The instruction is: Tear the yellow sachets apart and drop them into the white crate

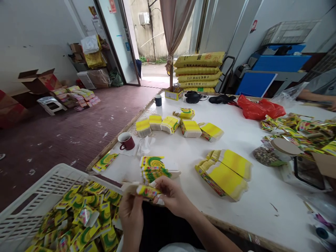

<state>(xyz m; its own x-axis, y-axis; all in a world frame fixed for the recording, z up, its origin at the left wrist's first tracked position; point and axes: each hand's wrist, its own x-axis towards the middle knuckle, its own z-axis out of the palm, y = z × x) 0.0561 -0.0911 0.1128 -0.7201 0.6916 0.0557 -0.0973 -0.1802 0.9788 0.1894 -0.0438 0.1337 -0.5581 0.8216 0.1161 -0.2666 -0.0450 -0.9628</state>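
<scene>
Head view: the left fingers (138,204) and right fingers (163,184) are gripping opposite ends of a small yellow box (147,191) by the desk's (183,150) near edge. Stacked cartons (154,165) are lying just beyond; a white basket (16,217) is holding many yellow-green packs (88,233) at left.

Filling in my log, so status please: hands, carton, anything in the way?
Left hand and right hand both gripping small yellow carton. Carton at near edge of table. Closest by: carton stack just beyond, white basket to left.
</scene>
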